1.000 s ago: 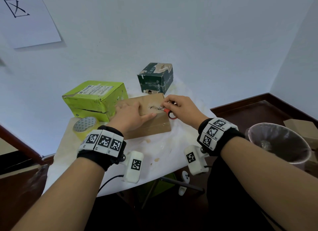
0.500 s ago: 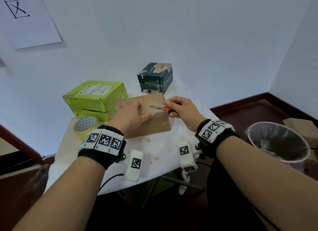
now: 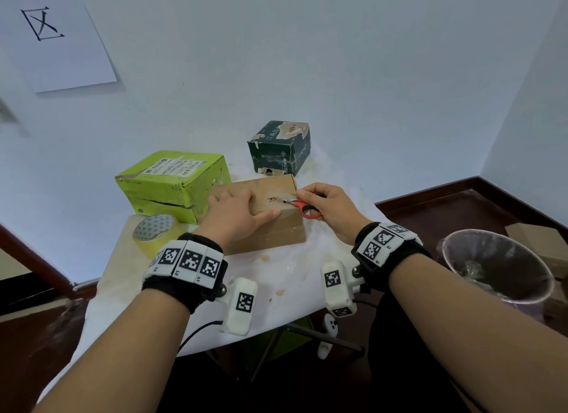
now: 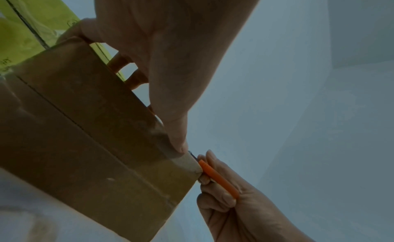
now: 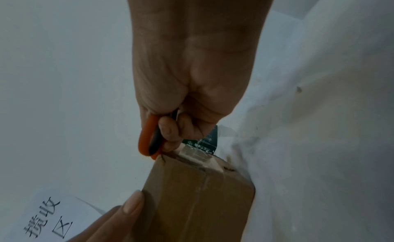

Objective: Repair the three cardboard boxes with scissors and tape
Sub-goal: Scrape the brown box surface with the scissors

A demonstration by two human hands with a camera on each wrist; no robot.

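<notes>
Scissors [image 3: 302, 208], red-handled: gripped in the right hand [image 3: 330, 211], fingers curled round the handle loops, blades pointing at a torn hole in the top of the brown box [image 3: 270, 228]. Whether the blades are parted cannot be told; they are small and partly hidden by the fingers.

Brown box: lies on the white-covered table [image 3: 276, 277], directly under the grip. Left hand [image 3: 236, 212] rests flat on its top, fingers straight and spread, thumb tip just beside the hole and the blade tips.

Green box [image 3: 172, 185]: touching or just beside the brown box, on the far side of the left hand; a split runs along its front.

Dark box [image 3: 279, 148]: beyond the scissors, near the brown box's far edge, its top torn.

Tape roll [image 3: 155, 234]: yellowish, on the table outside the left wrist, below the green box.

Bin [image 3: 498, 268]: lined, on the floor outside the right forearm.

Paper sheet [image 3: 55, 37]: on the wall, upper left.
</notes>
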